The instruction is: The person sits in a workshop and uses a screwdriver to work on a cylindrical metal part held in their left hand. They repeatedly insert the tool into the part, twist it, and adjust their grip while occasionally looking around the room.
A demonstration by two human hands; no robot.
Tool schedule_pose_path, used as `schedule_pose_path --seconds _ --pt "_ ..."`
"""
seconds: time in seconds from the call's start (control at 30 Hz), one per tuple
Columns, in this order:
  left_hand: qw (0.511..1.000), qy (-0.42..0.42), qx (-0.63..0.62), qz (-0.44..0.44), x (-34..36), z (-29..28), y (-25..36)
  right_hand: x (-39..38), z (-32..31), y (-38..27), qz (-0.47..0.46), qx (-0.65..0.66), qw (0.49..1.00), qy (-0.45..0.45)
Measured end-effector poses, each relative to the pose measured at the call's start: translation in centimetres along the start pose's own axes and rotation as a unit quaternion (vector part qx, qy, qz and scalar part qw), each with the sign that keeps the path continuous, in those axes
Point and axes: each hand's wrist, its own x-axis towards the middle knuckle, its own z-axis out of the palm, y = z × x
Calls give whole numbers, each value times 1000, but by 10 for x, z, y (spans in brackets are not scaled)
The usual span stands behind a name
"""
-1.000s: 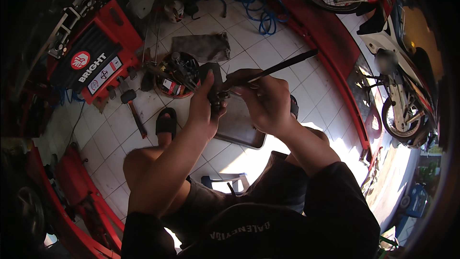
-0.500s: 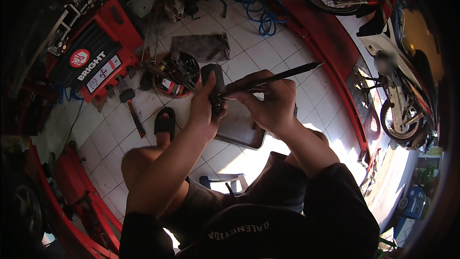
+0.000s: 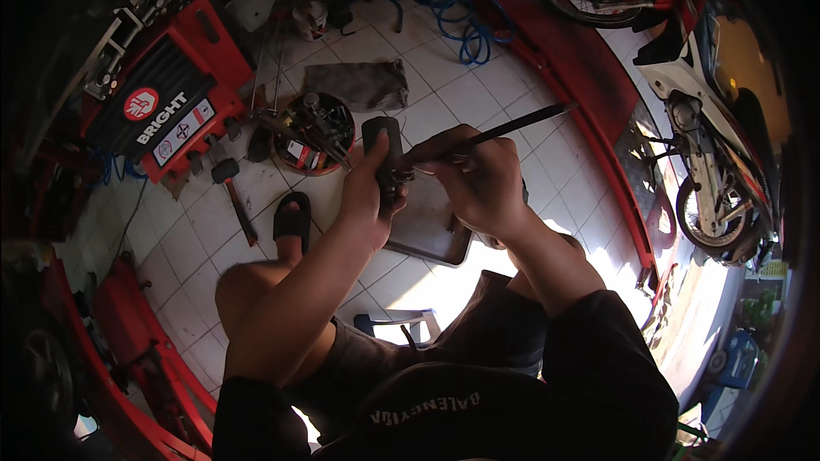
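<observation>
Little has shifted: left hand (image 3: 369, 196) grips a dark part (image 3: 383, 143), right hand (image 3: 480, 179) holds a thin tool (image 3: 512, 125) against it.

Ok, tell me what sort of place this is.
Most likely a motorcycle repair shop: a motorcycle is parked at the right, a red toolbox and a hammer sit on the tiled floor, with a coiled blue air hose nearby.

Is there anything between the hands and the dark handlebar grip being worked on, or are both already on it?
Nothing visible stands between. The left hand is wrapped around the dark handlebar grip, and the right hand holds a long thin tool whose tip meets the grip's lower end. The metal tray lies below on the tiled floor.
</observation>
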Motion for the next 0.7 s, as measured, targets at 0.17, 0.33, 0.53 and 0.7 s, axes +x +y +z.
schedule_pose_path --seconds 0.17,0.33,0.53,0.7 --pt "1000 -11 -13 -10 4 -7 -3 -3 9 -5 1 -13 1000 9" --pt "1000 1 -14 -8 3 -10 -5 -6 13 -4 -12 10 1000 5" --pt "999 23 -12 -35 -2 4 0 -6 1 3 -25 -26 999 -19" --pt "999 24 8 -48 -1 1 -5 -5 0 -2 -6 -1 1000 15"
